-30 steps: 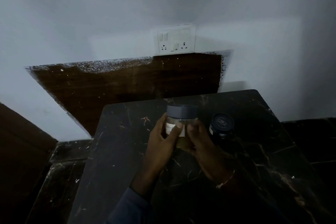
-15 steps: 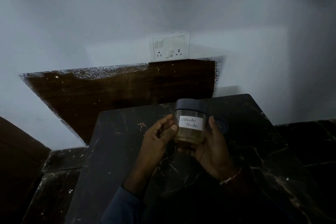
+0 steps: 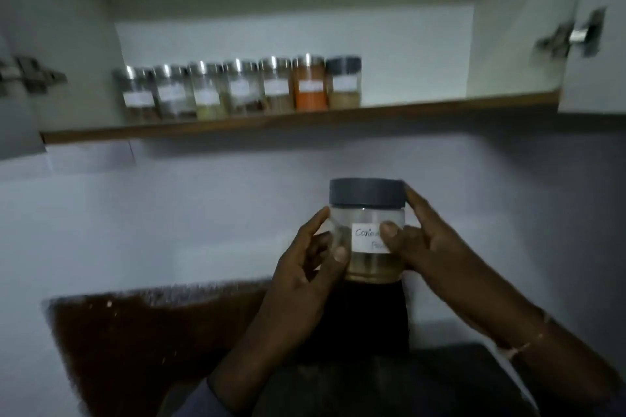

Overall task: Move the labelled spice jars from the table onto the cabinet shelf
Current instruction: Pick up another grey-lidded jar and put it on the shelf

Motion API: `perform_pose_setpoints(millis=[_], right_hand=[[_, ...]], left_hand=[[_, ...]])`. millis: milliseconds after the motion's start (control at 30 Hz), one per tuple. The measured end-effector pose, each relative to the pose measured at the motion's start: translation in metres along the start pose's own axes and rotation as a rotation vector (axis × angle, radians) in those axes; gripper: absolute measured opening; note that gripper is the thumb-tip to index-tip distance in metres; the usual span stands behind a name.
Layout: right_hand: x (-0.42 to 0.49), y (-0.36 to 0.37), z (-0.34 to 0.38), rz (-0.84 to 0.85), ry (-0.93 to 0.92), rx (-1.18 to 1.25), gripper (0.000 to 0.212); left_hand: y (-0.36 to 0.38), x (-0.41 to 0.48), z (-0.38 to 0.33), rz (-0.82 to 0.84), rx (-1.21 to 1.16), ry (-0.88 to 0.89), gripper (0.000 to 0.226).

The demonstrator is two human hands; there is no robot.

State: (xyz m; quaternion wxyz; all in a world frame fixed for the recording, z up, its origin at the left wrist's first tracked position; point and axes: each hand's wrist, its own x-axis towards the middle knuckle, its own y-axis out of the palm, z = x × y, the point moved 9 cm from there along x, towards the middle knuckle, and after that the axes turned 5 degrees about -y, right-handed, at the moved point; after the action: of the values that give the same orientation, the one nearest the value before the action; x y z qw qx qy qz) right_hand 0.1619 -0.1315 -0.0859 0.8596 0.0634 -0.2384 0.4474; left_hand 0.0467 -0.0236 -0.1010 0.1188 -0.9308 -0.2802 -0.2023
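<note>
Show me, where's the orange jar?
Head view: the orange jar stands on the cabinet shelf, second from the row's right end, beside the dark-lidded jar.

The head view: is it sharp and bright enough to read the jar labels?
Head view: dim; the row of jars on the cabinet shelf is motion-blurred, labels unreadable; the held jar is sharper, yet the right hand covers part of its label; steel lids show glints.

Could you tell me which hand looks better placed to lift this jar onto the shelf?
Probably the right hand: it wraps the jar from lid to label, while the left hand only pinches its side, and the shelf is free right of the row.
</note>
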Motion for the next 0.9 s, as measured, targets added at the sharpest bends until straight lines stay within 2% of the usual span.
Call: perform_pose_setpoints(millis=[133, 200, 300, 400, 533, 567, 667, 767, 900], right_hand=[[0.056, -0.033, 0.099, -0.042, -0.235, -0.179, 0.089], [0.088, -0.048, 0.139, -0.079, -0.344, -0.190, 0.083], [0.133, -0.069, 0.177, -0.158, -0.462, -0.318, 0.068], [0.176, -0.093, 0.178, -0.253, -0.483, -0.436, 0.068], [0.220, -0.115, 0.140, -0.284, -0.360, -0.568, 0.076], [0.232, -0.121, 0.128, -0.272, -0.321, -0.581, 0.076], [0.261, -0.136, 0.098, -0.225, -0.227, -0.649, 0.069], [0.289, -0.147, 0.081, -0.195, -0.156, -0.721, 0.060], [0.328, -0.151, 0.063, -0.156, -0.058, -0.807, 0.060]], left_hand=[[0.008, 0.068, -0.089, 0.033, 0.145, 0.278, 0.057], [0.008, 0.103, -0.129, 0.003, 0.250, 0.405, 0.056], [0.006, 0.146, -0.168, -0.106, 0.507, 0.558, 0.042], [-0.002, 0.198, -0.162, -0.214, 0.774, 0.497, 0.046], [0.003, 0.245, -0.101, -0.078, 1.162, 0.214, 0.041], [0.001, 0.250, -0.093, -0.096, 1.210, 0.195, 0.042], [-0.003, 0.259, -0.095, -0.200, 1.260, 0.256, 0.040], [0.007, 0.273, -0.099, -0.163, 1.345, 0.217, 0.041], [0.013, 0.289, -0.082, -0.113, 1.311, 0.120, 0.045]])
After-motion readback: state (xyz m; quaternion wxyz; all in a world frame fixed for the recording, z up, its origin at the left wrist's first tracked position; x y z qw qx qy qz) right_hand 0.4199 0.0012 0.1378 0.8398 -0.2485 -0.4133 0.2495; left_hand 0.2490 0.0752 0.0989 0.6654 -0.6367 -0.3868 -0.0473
